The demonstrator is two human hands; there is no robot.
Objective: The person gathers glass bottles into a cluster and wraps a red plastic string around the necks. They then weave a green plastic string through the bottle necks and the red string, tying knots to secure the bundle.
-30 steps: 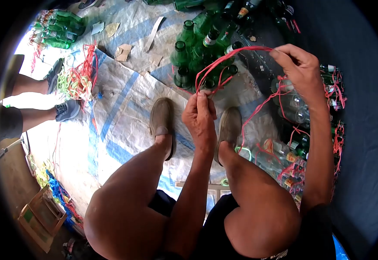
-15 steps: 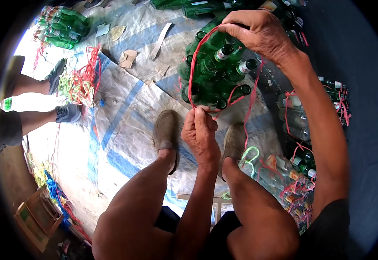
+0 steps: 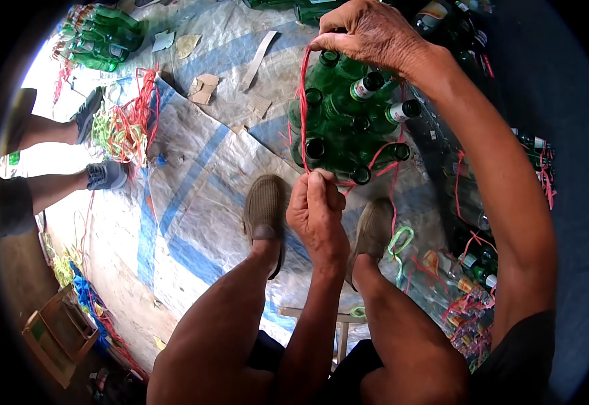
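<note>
My left hand pinches the lower end of a red plastic string, thumb against the bent fingers, just in front of the bottles. My right hand grips the upper part of the same string between thumb and fingers, above the far side of the bottles. Between my two hands the string runs nearly straight, along the left side of a cluster of green glass bottles. These stand close together with their necks up, some tilted outwards. Another stretch of red string crosses the necks at the near right.
A heap of red and green string lies at the left beside another person's shoe. Bundled green bottles are at the back left, more bottles at the right. Cardboard scraps lie on the striped sheet. A wooden frame is at lower left.
My right hand has moved left and slightly up. The string between my hands has gone from a curved arc to nearly straight. My left hand keeps its pinch.
</note>
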